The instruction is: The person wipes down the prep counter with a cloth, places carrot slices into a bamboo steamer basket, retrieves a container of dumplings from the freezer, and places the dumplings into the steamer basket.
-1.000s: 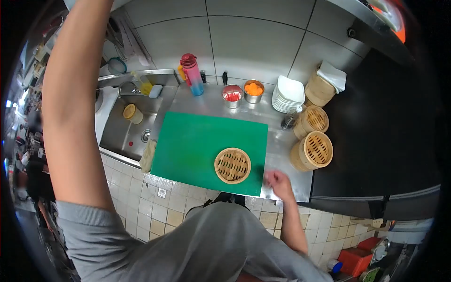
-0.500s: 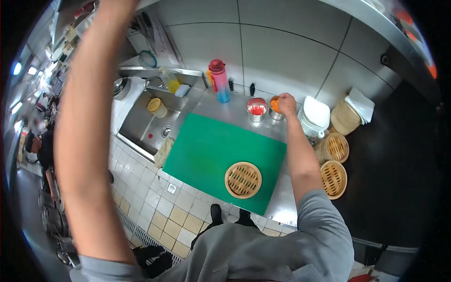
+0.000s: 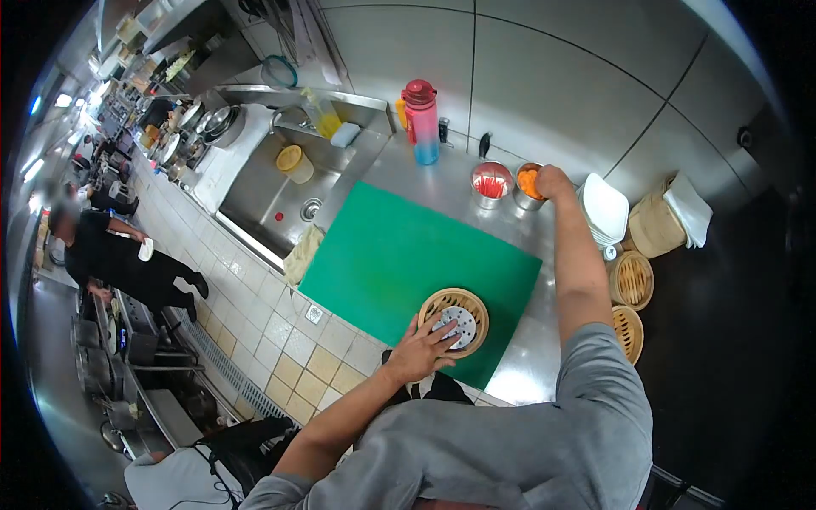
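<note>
A round bamboo steamer basket [image 3: 481, 333] rests near the front edge of a green cutting board [image 3: 399, 263]. Inside it lies a white perforated liner [image 3: 461, 325]. My left hand [image 3: 416, 350] reaches over the basket's left rim, fingers spread on the liner. My right hand [image 3: 554, 182] is curled at the right rim of a metal cup [image 3: 530, 202] holding orange bits; its fingertips are hidden, so what they grip cannot be made out. Just left of it stands a second metal cup [image 3: 490, 202] with red strips inside.
Beyond the board stands a pink-and-blue bottle [image 3: 422, 127]. White plates [image 3: 602, 208] and bamboo steamers [image 3: 631, 279] are stacked at the right. At the left is a sink [image 3: 255, 204] with a yellow-lidded tub [image 3: 294, 164]. A person in black [image 3: 119, 255] stands farther left.
My left arm has come down from high on the left to the steamer basket, where the white liner now lies. My right hand stays by the cup of orange bits. The view has shifted.
</note>
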### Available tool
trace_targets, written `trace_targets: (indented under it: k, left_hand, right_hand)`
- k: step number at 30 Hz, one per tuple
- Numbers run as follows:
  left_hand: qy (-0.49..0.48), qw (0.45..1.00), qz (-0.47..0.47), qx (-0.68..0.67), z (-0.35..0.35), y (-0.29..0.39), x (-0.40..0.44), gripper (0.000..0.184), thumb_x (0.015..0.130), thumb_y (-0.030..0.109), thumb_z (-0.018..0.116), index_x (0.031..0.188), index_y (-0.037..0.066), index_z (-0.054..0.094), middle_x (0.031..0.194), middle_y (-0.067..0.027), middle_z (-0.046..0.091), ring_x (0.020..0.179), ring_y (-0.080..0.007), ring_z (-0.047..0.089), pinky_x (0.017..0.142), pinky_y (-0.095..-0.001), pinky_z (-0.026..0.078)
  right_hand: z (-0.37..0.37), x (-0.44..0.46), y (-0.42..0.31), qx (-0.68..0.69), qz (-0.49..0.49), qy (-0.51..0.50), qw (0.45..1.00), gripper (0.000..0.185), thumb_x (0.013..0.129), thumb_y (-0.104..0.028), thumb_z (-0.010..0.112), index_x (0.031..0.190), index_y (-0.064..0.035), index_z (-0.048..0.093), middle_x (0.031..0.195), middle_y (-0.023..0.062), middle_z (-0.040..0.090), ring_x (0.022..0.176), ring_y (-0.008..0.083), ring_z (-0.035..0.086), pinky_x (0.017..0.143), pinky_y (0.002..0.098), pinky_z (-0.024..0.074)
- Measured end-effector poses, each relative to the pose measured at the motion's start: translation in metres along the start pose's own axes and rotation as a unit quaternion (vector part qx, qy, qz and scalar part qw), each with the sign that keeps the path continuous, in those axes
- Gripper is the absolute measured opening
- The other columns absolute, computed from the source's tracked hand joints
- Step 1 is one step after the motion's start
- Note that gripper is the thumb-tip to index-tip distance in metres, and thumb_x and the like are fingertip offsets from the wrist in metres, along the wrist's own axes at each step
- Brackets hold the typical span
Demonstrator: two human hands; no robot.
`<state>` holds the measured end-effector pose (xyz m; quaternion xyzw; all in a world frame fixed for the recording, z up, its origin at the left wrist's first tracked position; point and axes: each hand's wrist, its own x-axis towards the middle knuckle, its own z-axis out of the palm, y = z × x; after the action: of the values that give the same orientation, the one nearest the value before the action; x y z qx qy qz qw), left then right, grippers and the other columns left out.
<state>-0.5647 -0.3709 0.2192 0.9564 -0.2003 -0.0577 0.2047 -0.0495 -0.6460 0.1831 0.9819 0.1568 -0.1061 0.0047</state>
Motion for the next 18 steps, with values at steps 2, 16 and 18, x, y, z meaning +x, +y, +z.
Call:
trace_targets:
  k: [2, 16, 18]
  left_hand:
    - [-0.016, 1.0, 0.005, 0.015, -0.001, -0.002, 0.004, 0.06, 0.091, 0.054, 0.066, 0.143, 0.023, 0.061, 0.163, -0.0003, 0.038, 0.154, -0.0339, 0.028, 0.12, -0.0647, 0.025]
    - [-0.045, 0.999, 0.004, -0.004, -0.005, -0.003, 0.005, 0.062, 0.092, 0.056, 0.065, 0.145, 0.023, 0.059, 0.162, -0.0019, 0.039, 0.153, -0.0321, 0.029, 0.121, -0.0644, 0.025]
    - [-0.04, 0.999, 0.013, 0.002, -0.004, -0.006, 0.006, 0.062, 0.092, 0.056, 0.065, 0.145, 0.023, 0.06, 0.162, -0.0018, 0.039, 0.153, -0.0322, 0.029, 0.12, -0.065, 0.025]
  right_hand:
    - [-0.019, -0.022, -0.015, 0.02, 0.016, -0.032, 0.999, 0.03, 0.093, -0.024, 0.06, 0.11, -0.0052, 0.076, 0.118, 0.0192, 0.073, 0.109, 0.0343, 0.07, 0.094, 0.0433, 0.0564]
    - [-0.022, -0.049, -0.026, 0.607, 0.176, 0.069, 0.772, 0.022, 0.093, -0.024, 0.066, 0.087, -0.003, 0.072, 0.067, 0.011, 0.067, 0.048, 0.0199, 0.064, 0.051, 0.0384, 0.0524]
    - [-0.007, -0.028, -0.003, 0.464, 0.131, 0.077, 0.873, 0.022, 0.094, -0.024, 0.066, 0.091, -0.0032, 0.072, 0.068, 0.0096, 0.067, 0.049, 0.0203, 0.064, 0.05, 0.0373, 0.0514]
